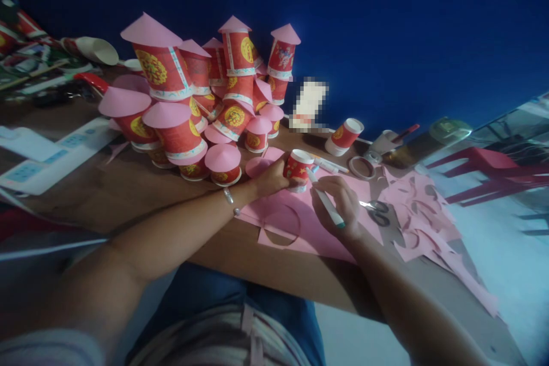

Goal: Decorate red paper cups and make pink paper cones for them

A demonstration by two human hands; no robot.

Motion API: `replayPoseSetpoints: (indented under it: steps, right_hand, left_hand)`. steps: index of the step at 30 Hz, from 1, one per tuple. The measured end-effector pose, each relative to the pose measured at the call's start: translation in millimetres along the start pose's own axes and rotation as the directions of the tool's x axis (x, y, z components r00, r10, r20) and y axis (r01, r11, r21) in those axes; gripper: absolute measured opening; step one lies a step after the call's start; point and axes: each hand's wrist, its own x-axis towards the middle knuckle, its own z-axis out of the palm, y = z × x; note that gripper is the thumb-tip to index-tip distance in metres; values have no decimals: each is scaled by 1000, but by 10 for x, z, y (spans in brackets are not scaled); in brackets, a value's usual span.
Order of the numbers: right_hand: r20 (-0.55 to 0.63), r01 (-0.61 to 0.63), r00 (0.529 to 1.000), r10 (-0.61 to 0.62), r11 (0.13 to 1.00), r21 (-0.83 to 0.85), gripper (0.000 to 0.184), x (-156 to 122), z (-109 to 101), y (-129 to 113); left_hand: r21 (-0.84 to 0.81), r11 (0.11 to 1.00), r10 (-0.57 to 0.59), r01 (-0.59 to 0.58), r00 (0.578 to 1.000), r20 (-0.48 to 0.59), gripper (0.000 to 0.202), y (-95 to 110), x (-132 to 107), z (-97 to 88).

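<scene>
My left hand (273,176) grips a small red paper cup (297,167) with yellow figures and a white rim, held upright over pink paper sheets (319,229). In my right hand (343,203) is a white marker pen (328,206) with a green end, its tip at or very near the cup's side; I cannot tell if it touches. A round outline shows in the pink sheet below the cup. Scissors (379,213) with dark handles lie right of my right hand.
Red paper-cup lanterns (160,71) with pink cone tops stand stacked at the left back. Pink scraps (429,220) cover the right side. A tape roll (361,167) and stacked cups (345,136) sit behind. A white power strip (55,160) lies left; a red stool (489,168) stands right.
</scene>
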Motion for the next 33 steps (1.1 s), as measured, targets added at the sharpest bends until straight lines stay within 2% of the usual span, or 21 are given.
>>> replayPoseSetpoints:
  steps: [6,10,18,25,33]
  right_hand:
    - [1,-25,1000,25,1000,-16,26,60,-7,-57]
    - [45,19,999,-19,1000,-18,28,73,-21,-57]
    - [100,115,989,-109,992,-59,28,19,0,4]
    - [148,159,978,-145,983,-92,25,15,-7,13]
    - [148,126,982,-113,989,-81,28,12,-1,25]
  left_hand:
    - [64,997,37,-39,999,32,69,-39,-3,-19]
    - [143,987,67,-74,996,51,73,-87,-2,-36]
    - [198,969,139,-149,988,61,88,-187,33,-68]
    - [216,962,157,-167,986,63,86,-221,41,-71]
    - [260,948,170,-182,983,68,82,-244,58,-87]
